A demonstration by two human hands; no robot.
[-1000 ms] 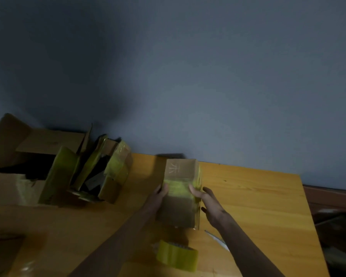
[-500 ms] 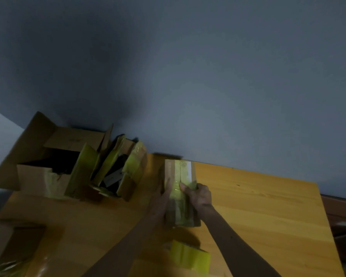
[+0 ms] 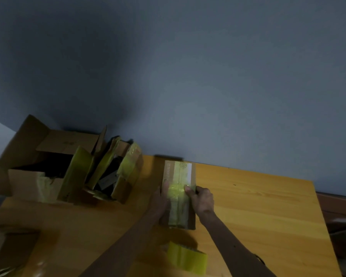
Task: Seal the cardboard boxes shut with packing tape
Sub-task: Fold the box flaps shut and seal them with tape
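Note:
A small brown cardboard box (image 3: pixel 179 176) lies flat on the wooden table (image 3: pixel 258 206), with a yellow tape strip running along its top seam. My left hand (image 3: pixel 161 198) rests against the box's left side, fingers straight. My right hand (image 3: pixel 201 198) grips the box's right edge, with fingers curled onto the taped top. A roll of yellow packing tape (image 3: pixel 187 258) sits on the table just below the box, between my forearms.
A large open cardboard box (image 3: pixel 34 176) with yellow tape on its flaps stands at the far left. Smaller taped boxes (image 3: pixel 126 172) lean against it. Another box corner (image 3: pixel 8 250) shows at the bottom left. A grey wall stands behind the table.
The box has turned from tilted up on end to lying flat with its taped seam upward. My right hand moved onto the top edge. The view shifted slightly.

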